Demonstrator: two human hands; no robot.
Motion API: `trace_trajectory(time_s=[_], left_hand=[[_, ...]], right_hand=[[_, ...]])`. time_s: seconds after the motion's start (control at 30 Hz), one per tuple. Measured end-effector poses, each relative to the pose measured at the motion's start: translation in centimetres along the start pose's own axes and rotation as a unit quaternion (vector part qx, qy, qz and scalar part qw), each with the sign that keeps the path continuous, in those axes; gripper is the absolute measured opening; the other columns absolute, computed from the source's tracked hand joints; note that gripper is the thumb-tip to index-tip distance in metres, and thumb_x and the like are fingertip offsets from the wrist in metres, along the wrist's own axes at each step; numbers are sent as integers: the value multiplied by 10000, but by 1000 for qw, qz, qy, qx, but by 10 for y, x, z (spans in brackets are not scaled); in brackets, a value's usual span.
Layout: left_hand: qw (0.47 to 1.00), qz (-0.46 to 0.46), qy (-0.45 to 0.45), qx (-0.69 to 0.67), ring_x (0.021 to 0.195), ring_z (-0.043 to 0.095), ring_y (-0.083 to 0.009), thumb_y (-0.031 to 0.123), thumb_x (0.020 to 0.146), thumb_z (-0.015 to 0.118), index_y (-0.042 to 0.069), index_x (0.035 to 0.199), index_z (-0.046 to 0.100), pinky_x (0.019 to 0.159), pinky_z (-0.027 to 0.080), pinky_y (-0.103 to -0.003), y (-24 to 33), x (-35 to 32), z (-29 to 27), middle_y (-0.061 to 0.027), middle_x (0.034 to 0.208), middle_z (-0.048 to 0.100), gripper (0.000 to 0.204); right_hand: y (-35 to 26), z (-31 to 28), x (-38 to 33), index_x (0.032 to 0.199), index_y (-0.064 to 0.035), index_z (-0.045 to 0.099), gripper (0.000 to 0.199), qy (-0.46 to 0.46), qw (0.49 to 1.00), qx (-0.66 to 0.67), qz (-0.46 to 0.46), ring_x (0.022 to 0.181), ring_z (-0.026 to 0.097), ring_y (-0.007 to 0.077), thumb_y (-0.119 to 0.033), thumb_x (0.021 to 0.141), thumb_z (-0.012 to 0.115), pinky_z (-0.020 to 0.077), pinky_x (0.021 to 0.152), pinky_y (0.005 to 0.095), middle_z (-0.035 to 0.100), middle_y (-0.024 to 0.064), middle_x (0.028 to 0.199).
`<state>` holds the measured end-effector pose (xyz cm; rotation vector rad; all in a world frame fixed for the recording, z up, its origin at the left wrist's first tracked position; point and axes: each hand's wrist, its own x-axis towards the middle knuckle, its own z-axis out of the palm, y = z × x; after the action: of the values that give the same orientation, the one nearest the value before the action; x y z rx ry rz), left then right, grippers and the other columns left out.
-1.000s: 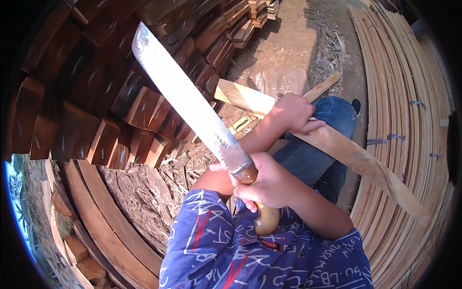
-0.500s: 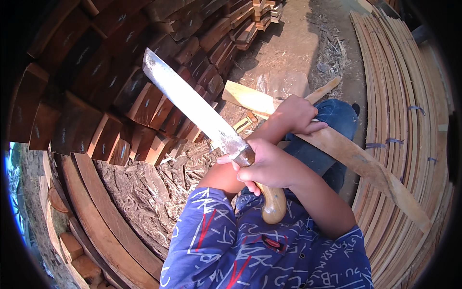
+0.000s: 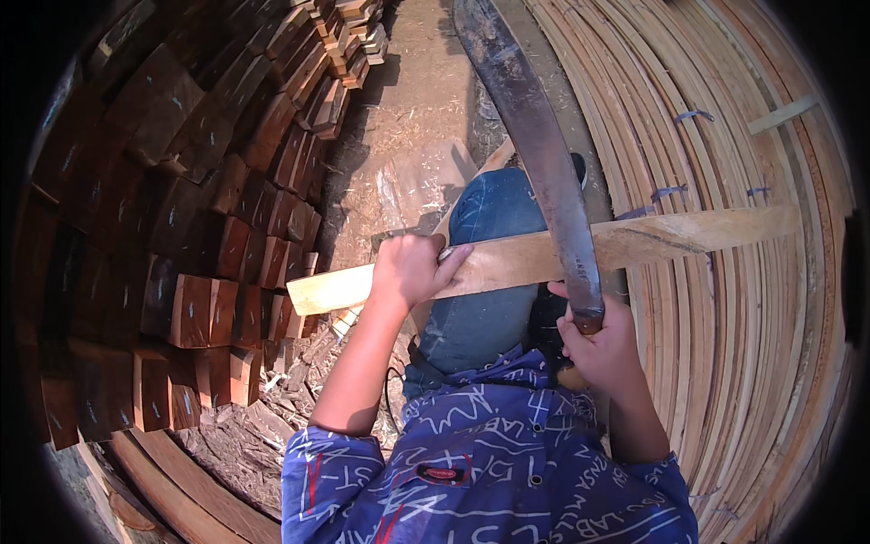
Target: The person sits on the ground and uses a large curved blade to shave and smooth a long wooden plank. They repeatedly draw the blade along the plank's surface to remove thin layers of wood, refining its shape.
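My left hand [image 3: 415, 270] is closed over a long pale wooden board [image 3: 507, 263], near its left end. The board lies across my jeans, rising slightly to the right over the stacked strips. In my right hand [image 3: 605, 343] is a machete [image 3: 542, 136], gripped at the handle, most of which my fingers and palm hide. Its wide, dark, stained blade points up and away, with the tip near the top of the view. The lower blade passes in front of the board in the picture; whether they touch I cannot tell.
Stacked dark timber [image 3: 172, 218] rises at the left, its cut ends facing me. Long pale strips [image 3: 725, 317], tied with bluish bands, fill the right. Wood chips [image 3: 263, 435] litter the ground at lower left. My bent knee [image 3: 497, 204] is under the board.
The machete has swung from pointing up-left to nearly upright, and my right hand has moved right. The board has turned nearly level, with my left hand now farther left. My arms no longer cross.
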<state>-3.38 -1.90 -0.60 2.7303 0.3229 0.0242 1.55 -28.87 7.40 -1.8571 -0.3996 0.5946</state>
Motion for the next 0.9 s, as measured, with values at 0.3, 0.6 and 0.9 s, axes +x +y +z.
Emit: trace_trajectory(time_s=[0.3,0.6,0.9], left_hand=[[980,-107,57,-161,533,611,-396,352,956,540,29,621,639,562,492,-452,-4,-36,38,-172,544,602,476],[969,-148,18,-196,548,627,-344,394,1006,438,41,594,598,581,497,-427,0,-41,34,-118,505,591,566],[973,-123,35,-191,540,597,-387,368,986,498,17,629,586,539,465,-448,-4,-44,27,-180,539,558,508]], right_hand=[[54,-115,2,897,28,623,48,317,910,-265,-35,542,555,95,5,855,619,429,523,259,579,90,619],[34,-69,75,865,-60,560,271,180,867,-411,-216,624,632,307,-95,680,754,482,578,412,580,104,634],[46,-74,118,701,-83,559,245,148,816,-502,-247,634,636,302,-144,639,787,486,577,421,610,94,656]])
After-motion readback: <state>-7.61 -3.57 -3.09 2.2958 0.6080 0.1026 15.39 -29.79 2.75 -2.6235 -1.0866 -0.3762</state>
